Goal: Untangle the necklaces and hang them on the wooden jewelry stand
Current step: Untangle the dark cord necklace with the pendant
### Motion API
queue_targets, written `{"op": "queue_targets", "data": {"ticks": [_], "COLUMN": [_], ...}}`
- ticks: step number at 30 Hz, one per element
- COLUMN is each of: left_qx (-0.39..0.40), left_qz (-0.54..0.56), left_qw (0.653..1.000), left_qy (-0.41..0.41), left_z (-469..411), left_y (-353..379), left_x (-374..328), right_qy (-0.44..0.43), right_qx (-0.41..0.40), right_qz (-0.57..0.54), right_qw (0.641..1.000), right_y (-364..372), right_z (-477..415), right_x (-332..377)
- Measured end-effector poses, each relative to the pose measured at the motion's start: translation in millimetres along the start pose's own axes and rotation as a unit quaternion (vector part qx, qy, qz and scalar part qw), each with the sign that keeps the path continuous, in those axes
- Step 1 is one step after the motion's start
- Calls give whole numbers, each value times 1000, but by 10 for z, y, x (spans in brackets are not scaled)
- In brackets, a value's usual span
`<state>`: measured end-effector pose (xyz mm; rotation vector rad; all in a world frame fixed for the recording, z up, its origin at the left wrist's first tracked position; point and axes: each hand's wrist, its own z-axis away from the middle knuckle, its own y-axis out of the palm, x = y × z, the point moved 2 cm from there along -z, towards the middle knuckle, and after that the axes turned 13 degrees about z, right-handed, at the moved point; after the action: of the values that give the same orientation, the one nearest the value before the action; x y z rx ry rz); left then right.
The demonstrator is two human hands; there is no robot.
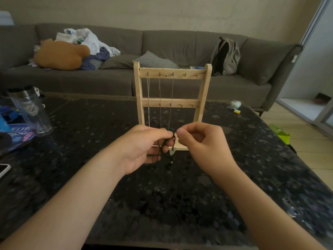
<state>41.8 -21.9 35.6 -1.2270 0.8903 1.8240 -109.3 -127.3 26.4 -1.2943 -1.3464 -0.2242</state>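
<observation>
Both hands met near the middle of the dark speckled desk [180, 204], just in front of the wooden jewelry stand [185, 102]. The left hand [144, 147] had its fingers curled round a tangled black cord necklace [164, 150]. The right hand [201, 141] pinched the top of the same cord between thumb and forefinger, its other fingers folded in. A pale pendant [172, 152] dangled from the cord between the two hands, above the desk. On the stand, thin silver chains [159, 91] hung straight down from hooks on the left half of the top rail. A clear bottle [30, 109] stood at the desk's left side. On the far sofa [162, 42] lay a grey backpack [226, 56] and a heap of clothes [86, 42].
</observation>
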Motion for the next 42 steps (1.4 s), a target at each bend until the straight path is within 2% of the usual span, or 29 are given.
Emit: {"op": "queue_targets", "data": {"ticks": [8, 16, 21, 26, 30, 35, 39, 42], "left_qx": [0, -8, -19, -66, -139, -154, -149, -132], "left_qz": [31, -23, -83, -106, -1, 170, 281, 330], "left_qw": [999, 1000, 996, 992, 990, 973, 948, 934], "left_qy": [-26, 1, 28, 21, 0, -24, -30, -40], "left_z": [47, 66, 39, -50, -85, -98, -63, -60], "left_y": [38, 55, 66, 46, -70, -56, 3, 12], "left_x": [6, 3, 7, 40, 3, 5, 22, 29], "right_qy": [44, 113, 121, 156, 189, 235, 284, 294], "right_qx": [56, 95, 138, 164, 144, 56, -30, -53], "right_qz": [-7, -12, -2, -32, -53, -221, -351, -475], "right_qw": [997, 989, 983, 974, 970, 945, 892, 828], "right_y": [3, 62, 140, 105, -8, -4, 41, 69], "right_z": [20, 23, 32, 35, 23, 6, 0, -1], "right_x": [2, -22, -5, 40, 49, 40, 36, 41]}}
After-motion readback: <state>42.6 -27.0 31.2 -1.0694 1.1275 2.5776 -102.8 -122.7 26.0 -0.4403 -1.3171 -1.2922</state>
